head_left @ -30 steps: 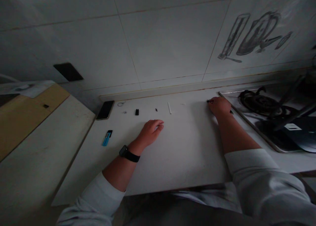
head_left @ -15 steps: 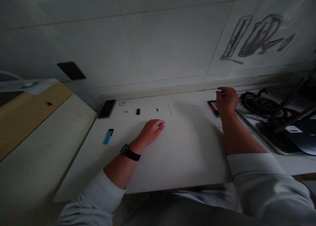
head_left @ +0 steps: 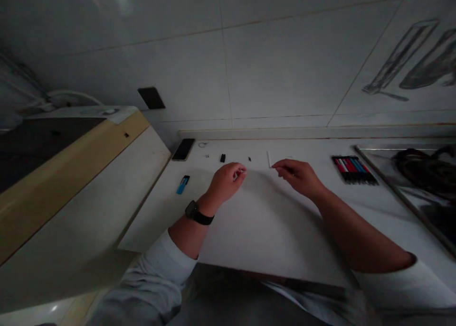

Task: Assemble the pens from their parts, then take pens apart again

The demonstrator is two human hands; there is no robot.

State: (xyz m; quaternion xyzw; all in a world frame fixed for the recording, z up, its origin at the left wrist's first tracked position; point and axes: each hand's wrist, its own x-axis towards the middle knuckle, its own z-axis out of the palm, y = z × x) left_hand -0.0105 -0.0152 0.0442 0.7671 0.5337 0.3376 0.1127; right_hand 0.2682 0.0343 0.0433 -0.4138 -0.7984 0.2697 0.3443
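My left hand (head_left: 227, 182), wearing a black watch (head_left: 194, 212), is over the middle of the white table with thumb and forefinger pinched. A small pale bit shows at its fingertips, too small to name. To the right, my right hand (head_left: 298, 176) has its fingers closed together, the tips close to the lower end of a thin white stick (head_left: 269, 158). Whether they touch it or hold something, I cannot tell. Beyond my hands lie a tiny black piece (head_left: 250, 159), a black two-part piece (head_left: 223, 158) and some tiny bits (head_left: 207, 156).
At the right lies a row of red, blue and white pens (head_left: 354, 169) with black ends, beside a stove (head_left: 423, 174). On the left are a phone (head_left: 183, 149), a thin loop (head_left: 203, 145) and a blue-and-black object (head_left: 183, 184). A tiled wall (head_left: 278, 74) closes the back.
My right hand has come left from the pens to beside the white stick, uncovering the pen row. The view has turned right. My left hand keeps about the same place, still pinched.
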